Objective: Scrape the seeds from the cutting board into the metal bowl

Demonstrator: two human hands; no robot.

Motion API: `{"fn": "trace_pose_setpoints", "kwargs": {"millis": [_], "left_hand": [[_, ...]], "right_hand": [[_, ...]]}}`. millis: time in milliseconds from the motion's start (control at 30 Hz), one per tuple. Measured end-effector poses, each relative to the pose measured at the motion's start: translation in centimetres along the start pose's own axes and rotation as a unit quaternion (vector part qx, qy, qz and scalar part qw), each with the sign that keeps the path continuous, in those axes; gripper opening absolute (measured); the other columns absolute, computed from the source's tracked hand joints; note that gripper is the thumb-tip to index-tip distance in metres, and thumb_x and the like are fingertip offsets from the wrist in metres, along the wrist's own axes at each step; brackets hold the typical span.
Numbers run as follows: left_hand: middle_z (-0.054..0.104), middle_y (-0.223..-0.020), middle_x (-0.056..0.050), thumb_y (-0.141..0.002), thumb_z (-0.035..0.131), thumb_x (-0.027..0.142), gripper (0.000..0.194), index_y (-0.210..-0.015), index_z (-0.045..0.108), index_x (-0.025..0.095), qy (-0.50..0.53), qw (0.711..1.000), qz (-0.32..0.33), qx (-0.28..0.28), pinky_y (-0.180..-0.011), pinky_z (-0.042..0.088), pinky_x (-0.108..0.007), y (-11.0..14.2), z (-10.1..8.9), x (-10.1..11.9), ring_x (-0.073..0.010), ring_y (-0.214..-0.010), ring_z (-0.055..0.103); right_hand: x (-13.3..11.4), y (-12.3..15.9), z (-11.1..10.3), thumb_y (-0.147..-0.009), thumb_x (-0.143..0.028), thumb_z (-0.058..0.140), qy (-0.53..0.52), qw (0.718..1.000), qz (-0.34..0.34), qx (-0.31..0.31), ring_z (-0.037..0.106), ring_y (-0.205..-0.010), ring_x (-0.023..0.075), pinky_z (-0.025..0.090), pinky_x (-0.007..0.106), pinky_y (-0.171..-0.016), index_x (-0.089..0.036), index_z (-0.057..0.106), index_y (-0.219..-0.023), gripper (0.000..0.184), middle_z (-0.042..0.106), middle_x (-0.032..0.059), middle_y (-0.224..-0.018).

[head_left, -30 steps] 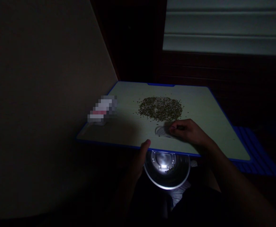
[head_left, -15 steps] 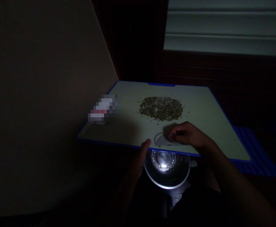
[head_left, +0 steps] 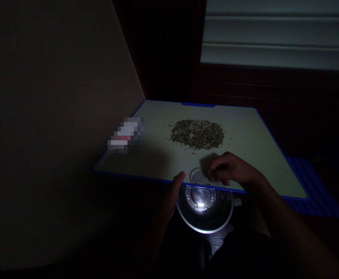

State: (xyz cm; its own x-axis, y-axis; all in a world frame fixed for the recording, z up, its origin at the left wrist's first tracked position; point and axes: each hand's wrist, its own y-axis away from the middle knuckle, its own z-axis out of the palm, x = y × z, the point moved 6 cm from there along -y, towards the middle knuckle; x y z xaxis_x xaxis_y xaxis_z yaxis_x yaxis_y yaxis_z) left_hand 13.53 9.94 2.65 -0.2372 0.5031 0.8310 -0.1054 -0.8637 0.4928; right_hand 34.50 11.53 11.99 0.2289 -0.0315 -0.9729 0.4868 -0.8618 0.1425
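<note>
A wide patch of small dark grains (head_left: 197, 133) lies on the pale, blue-edged tabletop (head_left: 245, 135). My right hand (head_left: 230, 168) pinches a clear half-round protractor (head_left: 198, 176), pressed low against the top at the near edge; a few specks lie by its straight side. Just below that edge is a shiny metal bowl (head_left: 205, 223) with a small cluster of grains (head_left: 208, 208) inside. At the bowl's left side is my left hand (head_left: 172, 195), its thumb reaching up over the table edge. The left fingers are hidden, though the hand seems closed on the bowl's side.
A blurred white and pink object (head_left: 125, 133) sits at the table's left edge. A pale wall or panel (head_left: 70, 116) rises on the left. Blue striped material (head_left: 311, 186) shows beyond the right edge, and a light slatted surface (head_left: 276, 35) stands behind. The room is dark.
My right hand has drawn the protractor slightly nearer, to the blue table edge. My left hand and the bowl have stayed almost in place.
</note>
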Motion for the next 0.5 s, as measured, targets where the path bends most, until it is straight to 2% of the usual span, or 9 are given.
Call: {"fn": "trace_pose_setpoints", "kwargs": {"millis": [67,200,500], "left_hand": [[0.076,-0.114,-0.010,-0.074,0.077,0.061,0.053,-0.106,0.075,0.019,0.001,1.000,0.005,-0.006,-0.113,0.038,-0.042,0.11,0.11,0.23,-0.0340,-0.125,0.061],[0.076,-0.118,-0.008,-0.075,0.077,0.059,0.047,-0.105,0.074,0.022,0.001,1.000,0.021,0.019,-0.113,0.039,-0.040,0.20,-0.01,0.63,-0.0320,-0.125,0.062],[0.077,-0.112,-0.007,-0.076,0.077,0.059,0.043,-0.100,0.078,0.023,0.005,0.999,0.031,0.005,-0.110,0.043,-0.042,0.21,0.25,0.83,-0.0341,-0.122,0.063]], "right_hand": [[0.08,-0.01,-0.05,-0.081,-0.016,0.071,-0.003,1.000,0.002,0.003,0.060,-0.051,0.0087,0.048,0.016,-0.040,-0.018,0.076,-0.080,0.005,0.070,-0.0004,-0.069],[0.21,-0.08,-0.10,-0.080,-0.017,0.072,-0.007,1.000,0.003,0.002,0.059,-0.049,0.0082,0.047,0.015,-0.039,-0.016,0.075,-0.078,0.003,0.070,0.0003,-0.068],[0.40,0.04,-0.06,-0.081,-0.017,0.071,0.005,1.000,0.007,-0.011,0.058,-0.049,0.0083,0.045,0.016,-0.040,-0.018,0.075,-0.080,0.004,0.070,-0.0004,-0.069]]}}
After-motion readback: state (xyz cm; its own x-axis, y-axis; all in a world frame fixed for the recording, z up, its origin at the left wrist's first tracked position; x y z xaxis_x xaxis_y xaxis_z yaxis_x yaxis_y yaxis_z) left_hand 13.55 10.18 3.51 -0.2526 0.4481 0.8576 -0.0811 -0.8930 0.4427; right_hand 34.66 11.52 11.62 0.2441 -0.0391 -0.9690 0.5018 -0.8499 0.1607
